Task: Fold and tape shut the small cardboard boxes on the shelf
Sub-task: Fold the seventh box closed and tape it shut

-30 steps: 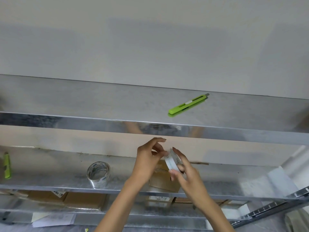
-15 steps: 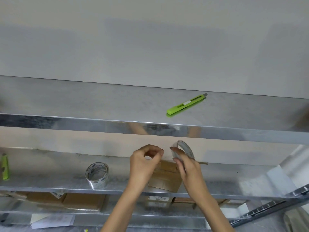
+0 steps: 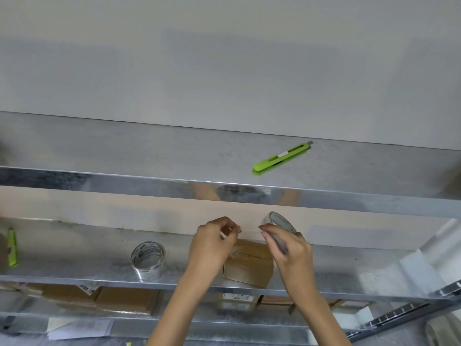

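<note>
Head view: left hand (image 3: 212,248) and right hand (image 3: 291,253) hold tape above a small cardboard box (image 3: 249,268) on the middle shelf (image 3: 74,258).
Box stands near the shelf's front edge, its sides partly covered by both hands; flap condition cannot be made out. Right hand grips a tape roll (image 3: 280,221), fingers curled over it. Left hand pinches a pale tape end (image 3: 223,236); the clear strip between them is barely traceable. Shelving is bare galvanised metal against a plain wall (image 3: 224,71). A spare tape roll (image 3: 148,258) stands left of the box. A green knife (image 3: 282,157) lies on the upper shelf (image 3: 124,151), and another knife (image 3: 12,245) is cut off at the left edge. Blurred cartons (image 3: 124,299) sit below.
</note>
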Tool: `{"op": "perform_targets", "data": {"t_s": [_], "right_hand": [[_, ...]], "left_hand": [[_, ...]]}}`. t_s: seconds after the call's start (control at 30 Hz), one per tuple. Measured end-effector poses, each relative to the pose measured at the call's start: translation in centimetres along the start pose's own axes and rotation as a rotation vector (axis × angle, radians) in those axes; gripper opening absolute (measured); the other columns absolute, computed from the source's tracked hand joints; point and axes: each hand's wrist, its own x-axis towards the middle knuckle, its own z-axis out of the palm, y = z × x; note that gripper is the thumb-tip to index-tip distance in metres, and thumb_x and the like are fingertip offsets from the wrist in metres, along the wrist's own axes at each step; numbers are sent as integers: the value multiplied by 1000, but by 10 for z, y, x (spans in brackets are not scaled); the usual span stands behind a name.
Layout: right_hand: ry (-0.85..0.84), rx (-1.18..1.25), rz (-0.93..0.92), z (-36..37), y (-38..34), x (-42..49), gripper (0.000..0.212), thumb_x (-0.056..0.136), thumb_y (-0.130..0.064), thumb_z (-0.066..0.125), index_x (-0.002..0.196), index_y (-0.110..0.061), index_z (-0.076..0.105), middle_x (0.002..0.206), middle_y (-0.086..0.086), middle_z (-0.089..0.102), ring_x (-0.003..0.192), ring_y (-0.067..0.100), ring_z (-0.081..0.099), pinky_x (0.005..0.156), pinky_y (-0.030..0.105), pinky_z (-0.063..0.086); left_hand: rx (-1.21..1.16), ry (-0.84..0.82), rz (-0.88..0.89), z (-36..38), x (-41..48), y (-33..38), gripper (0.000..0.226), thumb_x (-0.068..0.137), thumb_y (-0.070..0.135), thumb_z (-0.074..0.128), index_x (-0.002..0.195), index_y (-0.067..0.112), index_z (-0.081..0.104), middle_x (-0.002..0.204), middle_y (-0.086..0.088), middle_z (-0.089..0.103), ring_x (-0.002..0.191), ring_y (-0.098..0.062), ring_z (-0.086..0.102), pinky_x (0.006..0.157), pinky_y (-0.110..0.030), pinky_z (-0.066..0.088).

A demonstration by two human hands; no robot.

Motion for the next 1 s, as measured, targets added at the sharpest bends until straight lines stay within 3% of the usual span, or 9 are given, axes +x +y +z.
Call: {"op": "perform_targets", "data": {"t_s": [0.1, 0.2, 0.27, 0.37, 0.47, 0.63, 0.8, 0.9, 1.0], "right_hand": [[26, -10, 19, -5, -2, 2, 11, 78, -14, 75, 89, -18, 74, 87, -12, 72, 78, 1, 66, 72, 29, 55], [10, 59, 96, -9, -9, 5, 7, 82, -27, 70, 87, -22, 72, 86, -17, 70, 77, -2, 65, 70, 25, 54], [-12, 124, 160, -13, -14, 6, 9, 82, -31, 65, 85, -26, 71, 84, -23, 69, 78, -4, 64, 70, 23, 53], [-75, 188, 187, -21, -23, 5, 7, 84, -25, 69, 89, -29, 70, 88, -23, 69, 81, -1, 65, 72, 23, 51], [-143, 325, 273, -37, -35, 4, 24, 84, -20, 70, 104, -33, 65, 90, -19, 69, 76, 5, 65, 67, 15, 48], [-155, 353, 214, -72, -58, 4, 17, 80, -34, 70, 97, -33, 68, 71, -20, 67, 63, 6, 63, 59, 14, 44], [63, 544, 123, -136, -91, 23, 16, 73, -37, 64, 86, -35, 74, 58, -13, 63, 47, 2, 52, 47, 11, 40], [275, 355, 27, -163, -88, 53, 15, 78, -40, 61, 89, -45, 70, 67, -14, 66, 54, 6, 57, 50, 15, 44], [283, 2, -80, -163, -60, 89, 19, 86, -40, 58, 102, -35, 67, 91, -28, 62, 82, 11, 62, 71, 24, 50]], "left_hand": [[-190, 13, 240, -1, -4, 5, 11, 86, 38, 62, 90, 29, 67, 91, 17, 64, 85, -1, 60, 70, -15, 48], [-260, 12, 372, 3, -8, 10, 36, 81, 51, 60, 109, 28, 63, 109, 18, 58, 104, -5, 55, 84, -14, 46], [-308, 14, 381, 7, -8, 12, 29, 79, 48, 65, 100, 28, 66, 103, 18, 60, 103, -8, 57, 85, -17, 46], [-452, -18, 279, 9, -6, 14, 6, 80, 26, 73, 79, 24, 67, 84, 12, 65, 89, -10, 62, 81, -24, 49], [-630, -159, 132, 8, -4, 14, 12, 78, 15, 75, 77, 24, 67, 77, 9, 66, 79, -9, 62, 76, -31, 51], [-900, -493, 78, 6, -7, 14, 19, 68, 30, 78, 81, 22, 66, 83, 0, 62, 87, -16, 59, 77, -29, 50], [-840, -556, -59, 11, 1, 14, 23, 74, 36, 79, 89, 22, 68, 87, -3, 67, 83, -17, 64, 75, -29, 50], [-668, -545, -120, 26, 10, 4, 12, 86, 24, 68, 95, 16, 68, 81, -4, 68, 78, -18, 66, 67, -24, 50], [-585, -358, -164, 46, 16, -8, 11, 91, 5, 59, 87, 12, 66, 79, -7, 67, 62, -15, 61, 50, -22, 45]]}}
